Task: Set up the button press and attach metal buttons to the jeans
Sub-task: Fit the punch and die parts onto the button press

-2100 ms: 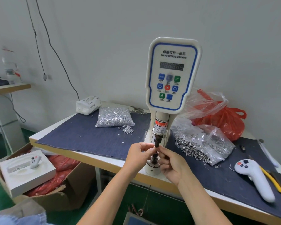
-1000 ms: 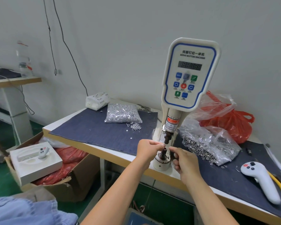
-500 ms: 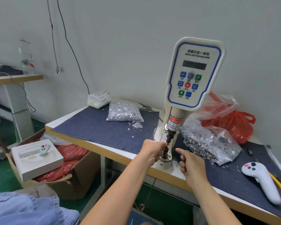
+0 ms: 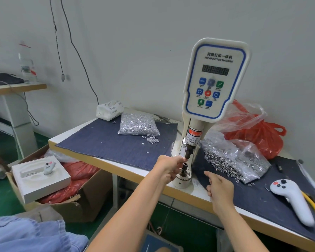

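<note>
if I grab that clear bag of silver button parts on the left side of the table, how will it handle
The clear bag would likely sag and shift in the hands, since it is thin plastic packed with small loose metal pieces. It is probably heavy for its size, being stuffed full. It may also leak: loose pieces already lie scattered on the denim cloth by one corner.

There is one button machine [image 4: 213, 82]. Two hands show, a left hand [image 4: 168, 168] and a right hand [image 4: 219, 188]. Two clear bags hold little metal bits: one bag [image 4: 137, 124] on the left, one bag [image 4: 231, 159] on the right. One red bag [image 4: 262, 137], one tissue pack [image 4: 109, 110], two white controllers [image 4: 291, 199] [image 4: 48, 168], maybe one bottle [image 4: 26, 66], but it is blurry.
</note>
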A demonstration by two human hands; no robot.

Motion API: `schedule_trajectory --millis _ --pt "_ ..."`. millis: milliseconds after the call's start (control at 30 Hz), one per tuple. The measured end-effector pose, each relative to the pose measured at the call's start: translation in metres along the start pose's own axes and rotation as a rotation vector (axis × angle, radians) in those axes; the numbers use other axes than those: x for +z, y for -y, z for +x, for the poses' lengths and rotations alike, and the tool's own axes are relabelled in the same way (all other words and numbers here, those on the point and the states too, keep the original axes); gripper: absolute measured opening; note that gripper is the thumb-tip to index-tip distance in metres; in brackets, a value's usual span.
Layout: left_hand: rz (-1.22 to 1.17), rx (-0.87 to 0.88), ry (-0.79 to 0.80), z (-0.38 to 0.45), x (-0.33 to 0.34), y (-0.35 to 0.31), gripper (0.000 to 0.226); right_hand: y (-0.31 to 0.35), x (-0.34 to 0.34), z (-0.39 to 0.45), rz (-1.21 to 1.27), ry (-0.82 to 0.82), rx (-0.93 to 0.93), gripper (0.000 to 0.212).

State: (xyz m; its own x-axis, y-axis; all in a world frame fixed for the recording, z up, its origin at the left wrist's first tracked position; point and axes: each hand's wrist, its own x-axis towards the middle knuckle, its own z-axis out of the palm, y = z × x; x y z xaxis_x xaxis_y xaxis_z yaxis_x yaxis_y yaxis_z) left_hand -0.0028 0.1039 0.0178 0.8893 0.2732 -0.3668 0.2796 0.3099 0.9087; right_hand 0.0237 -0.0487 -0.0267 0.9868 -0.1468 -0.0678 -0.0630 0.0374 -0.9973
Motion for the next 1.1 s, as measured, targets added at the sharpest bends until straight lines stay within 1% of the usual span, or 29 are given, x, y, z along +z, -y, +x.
schedule_trajectory --millis 200,367,633,767,933,1100 --pt "0.020 0.027 0.013 -0.002 -0.002 0.000 0.015 -0.005 0.000 0.003 -0.055 0.009 -0.072 0.014" --pt "0.025 0.028 0.025 -0.002 -0.004 -0.001 0.016 -0.011 0.001 0.011 -0.127 -0.010 -0.148 0.021" --pt "0.019 0.015 0.046 -0.002 -0.001 -0.001 0.013 -0.010 0.006 0.022 -0.306 -0.018 -0.313 0.023" --pt "0.003 0.022 0.056 0.000 -0.001 -0.001 0.016 -0.007 0.005 0.021 -0.386 -0.015 -0.419 0.023" --pt "-0.044 0.015 0.087 0.001 -0.002 0.000 0.021 -0.020 -0.004 0.023 -0.436 -0.038 -0.403 0.022" --pt "-0.123 -0.025 0.130 0.001 -0.002 0.001 0.020 -0.024 -0.007 0.021 -0.450 -0.028 -0.430 0.021"
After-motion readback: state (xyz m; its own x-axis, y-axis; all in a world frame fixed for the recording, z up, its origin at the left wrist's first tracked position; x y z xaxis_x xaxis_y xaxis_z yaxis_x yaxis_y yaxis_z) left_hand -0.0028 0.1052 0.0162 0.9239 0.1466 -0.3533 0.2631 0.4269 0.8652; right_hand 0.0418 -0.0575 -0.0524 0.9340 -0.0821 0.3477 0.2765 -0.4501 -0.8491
